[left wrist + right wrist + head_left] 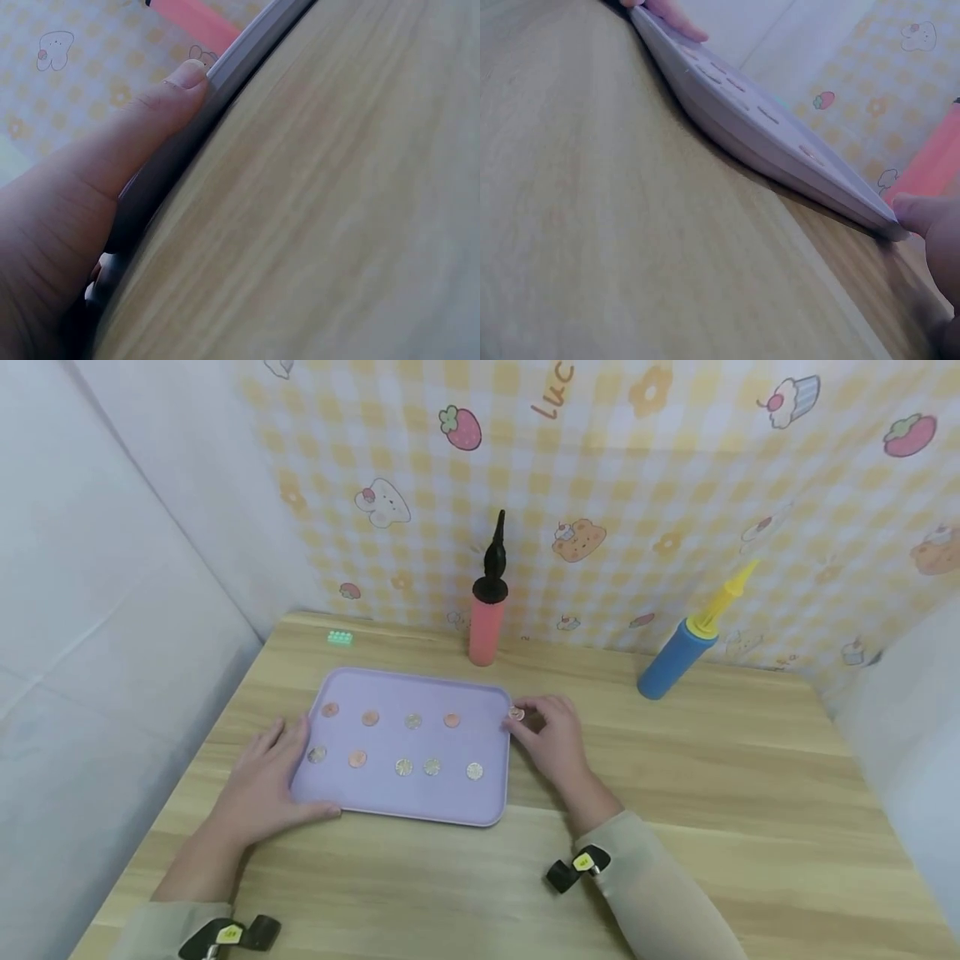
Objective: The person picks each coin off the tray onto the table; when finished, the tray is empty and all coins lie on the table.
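A lavender tray (405, 797) lies on the table, with several copper and silver coins spread over it in two rough rows. My left hand (262, 789) rests at its near left corner, fingers extended over the left rim and thumb stretched along the front edge. In the left wrist view the thumb (161, 105) touches the tray's side (244, 60). At the right rim, my right hand (551, 735) pinches a coin (517, 713) between thumb and fingers. The right wrist view shows the right thumb (915, 212) right at the tray's corner; the coin is hidden there.
Behind the tray stands a pink hand pump (486, 631) with a black nozzle. A blue pump (675, 662) with a yellow nozzle leans at the back right. A small mint-green toy brick (340, 637) lies at the back left. A patterned cloth (622, 468) hangs behind the table.
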`<state>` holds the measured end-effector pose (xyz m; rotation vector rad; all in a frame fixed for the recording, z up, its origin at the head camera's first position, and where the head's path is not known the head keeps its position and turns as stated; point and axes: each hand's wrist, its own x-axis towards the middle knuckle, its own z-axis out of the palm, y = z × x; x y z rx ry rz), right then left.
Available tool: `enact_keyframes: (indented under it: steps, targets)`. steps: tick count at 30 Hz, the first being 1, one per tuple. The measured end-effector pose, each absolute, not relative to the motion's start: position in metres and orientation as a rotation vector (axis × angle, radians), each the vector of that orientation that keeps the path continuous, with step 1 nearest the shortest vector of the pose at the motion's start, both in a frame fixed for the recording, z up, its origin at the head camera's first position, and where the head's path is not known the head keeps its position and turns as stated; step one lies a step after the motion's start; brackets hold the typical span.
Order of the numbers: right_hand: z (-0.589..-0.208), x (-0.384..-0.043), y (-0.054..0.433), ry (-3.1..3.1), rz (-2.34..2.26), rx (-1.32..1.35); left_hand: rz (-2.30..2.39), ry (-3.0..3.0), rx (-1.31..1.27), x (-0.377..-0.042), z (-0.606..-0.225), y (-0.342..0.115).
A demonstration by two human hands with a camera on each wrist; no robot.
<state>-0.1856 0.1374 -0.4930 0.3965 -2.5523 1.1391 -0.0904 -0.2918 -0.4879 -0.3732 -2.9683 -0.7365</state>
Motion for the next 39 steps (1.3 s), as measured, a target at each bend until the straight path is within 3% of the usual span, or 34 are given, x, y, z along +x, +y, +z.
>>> enact_keyframes:
  steps: [18, 39]
  targets:
    - [-0.499, -0.172, 0.185, -2.546, 1.069, 0.343, -0.713, -2.949, -0.413, -0.088, -0.492, -0.293]
    - [-0.494, -0.171, 0.181, -2.685, 1.01, 0.34, -0.699, -2.945, -0.411, -0.085, -0.493, -0.294]
